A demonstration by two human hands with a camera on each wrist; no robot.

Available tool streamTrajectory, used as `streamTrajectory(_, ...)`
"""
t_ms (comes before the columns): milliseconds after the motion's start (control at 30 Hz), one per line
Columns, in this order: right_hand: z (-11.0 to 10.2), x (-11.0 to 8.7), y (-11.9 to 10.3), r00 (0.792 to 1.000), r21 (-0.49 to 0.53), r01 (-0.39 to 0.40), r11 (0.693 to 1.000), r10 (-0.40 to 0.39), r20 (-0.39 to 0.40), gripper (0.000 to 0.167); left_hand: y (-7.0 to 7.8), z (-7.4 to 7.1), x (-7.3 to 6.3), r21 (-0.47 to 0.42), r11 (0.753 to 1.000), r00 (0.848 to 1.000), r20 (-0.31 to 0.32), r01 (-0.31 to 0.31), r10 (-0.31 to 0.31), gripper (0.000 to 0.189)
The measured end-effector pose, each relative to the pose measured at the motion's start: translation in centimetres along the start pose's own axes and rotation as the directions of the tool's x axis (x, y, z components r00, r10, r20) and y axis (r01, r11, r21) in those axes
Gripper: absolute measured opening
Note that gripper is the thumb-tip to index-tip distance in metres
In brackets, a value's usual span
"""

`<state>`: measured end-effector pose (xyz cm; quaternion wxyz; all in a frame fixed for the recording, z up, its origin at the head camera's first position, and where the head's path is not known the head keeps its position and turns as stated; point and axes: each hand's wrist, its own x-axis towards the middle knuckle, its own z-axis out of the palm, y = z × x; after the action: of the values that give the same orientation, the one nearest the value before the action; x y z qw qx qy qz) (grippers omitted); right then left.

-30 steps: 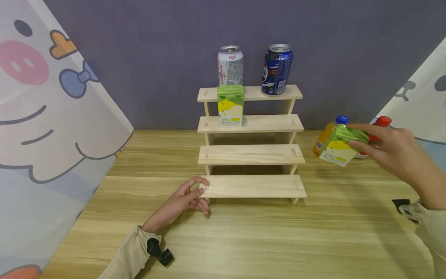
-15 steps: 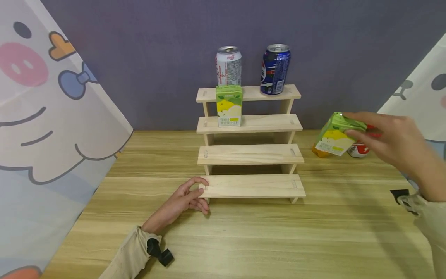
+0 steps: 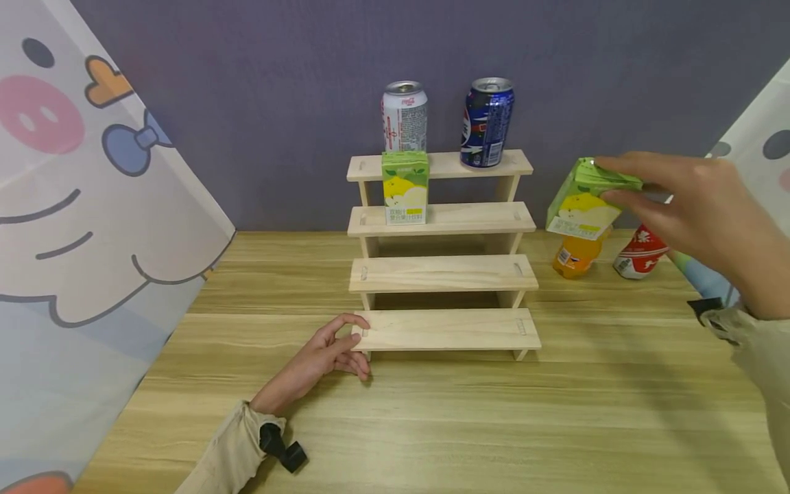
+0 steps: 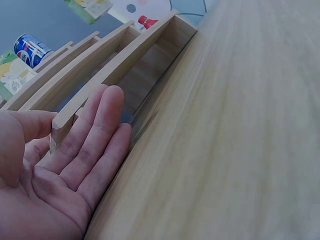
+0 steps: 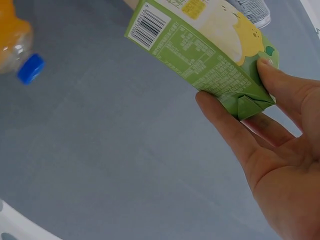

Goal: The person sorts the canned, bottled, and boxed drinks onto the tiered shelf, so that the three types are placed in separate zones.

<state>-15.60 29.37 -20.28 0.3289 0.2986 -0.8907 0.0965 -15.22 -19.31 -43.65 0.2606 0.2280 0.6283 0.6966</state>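
Observation:
My right hand (image 3: 710,206) pinches a green-and-yellow juice box (image 3: 580,209) near its top, thumb on one side and fingers on the other. The box is tilted in the air, right of a four-step wooden display rack (image 3: 447,329). In the right wrist view its barcode side (image 5: 150,26) shows. My left hand (image 3: 322,353) grips the left end of the rack's lowest step with thumb and index finger; the other fingers reach below the board in the left wrist view. A second juice box (image 3: 405,189) stands upright on the second step from the top, at the left.
A white can (image 3: 404,116) and a blue can (image 3: 487,123) stand on the top step. Behind the right hand are an orange drink bottle (image 3: 577,257) and a red-labelled bottle (image 3: 640,255), both partly covered. A grey wall (image 3: 296,103) backs the wooden table (image 3: 432,425).
My right hand has lifted the juice box up and slightly left, uncovering the lower parts of the two bottles. My left hand stays at the rack's lowest step.

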Motion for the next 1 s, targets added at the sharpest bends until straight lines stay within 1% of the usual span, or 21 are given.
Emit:
streamTrajectory(100,0.3,0.8,-0.5,1.000,0.021,-0.008,1.000,0.008,-0.010,0.052,-0.1,0.0,0.0,-0.001,1.000,1.000,0.001,0.000,0.000,0.032)
streamTrajectory(333,1.1,2.4,-1.5,0.999,0.101,0.012,0.995,-0.009,-0.031,0.055,-0.1,-0.1,0.2,0.001,1.000,1.000,0.004,-0.004,0.004,0.032)
streamTrajectory(400,1.4,2.9,-1.8,0.999,0.109,0.019,0.994,-0.015,-0.038,0.055,-0.1,-0.1,0.2,-0.001,1.000,1.000,0.003,-0.001,0.001,0.033)
streamTrajectory(567,2.2,3.9,-2.1,0.995,0.123,0.060,0.991,-0.050,-0.085,0.054,-0.1,-0.1,0.2,-0.002,1.000,1.000,0.001,0.001,-0.001,0.033)
streamTrajectory(733,3.2,4.5,-2.5,0.993,0.148,0.067,0.987,-0.051,-0.105,0.050,-0.2,-0.1,0.2,-0.014,1.000,1.000,0.006,-0.002,0.002,0.032)
streamTrajectory(833,3.8,4.8,-2.8,0.992,0.181,0.076,0.981,-0.056,-0.111,0.049,-0.2,-0.1,0.2,-0.019,1.000,1.000,0.009,-0.005,0.006,0.031)
streamTrajectory(1000,4.7,5.4,-3.0,0.994,0.222,0.077,0.972,-0.058,-0.088,0.046,-0.1,-0.1,0.2,-0.018,1.000,1.000,0.007,-0.002,0.002,0.031)
